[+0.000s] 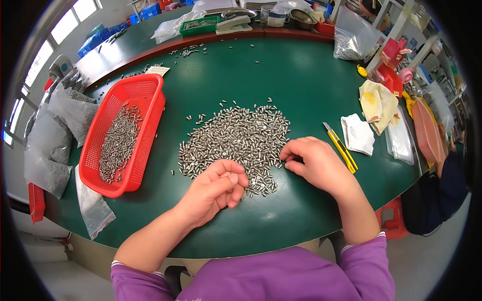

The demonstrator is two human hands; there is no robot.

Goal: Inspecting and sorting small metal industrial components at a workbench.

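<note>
A broad heap of small silvery metal pins (236, 138), pointed like little bullets, lies on the green tabletop in front of me. My left hand (216, 186) is at the heap's near left edge, its fingers curled and the thumb laid toward them. Whatever may be inside those fingers is hidden. At the heap's right edge my right hand (316, 161) has bent fingers, with thumb and forefinger a little apart beside the pins. To the left stands a red perforated plastic basket (146, 93) with more of these pins on its bottom.
Right of my right hand lie a yellow utility knife (341, 148), a white cloth (357, 134) and a stained glove (377, 103). Bags of small parts (45, 145) crowd the left edge. A green tray (200, 25) stands at the back. Another person (444, 185) sits at the right.
</note>
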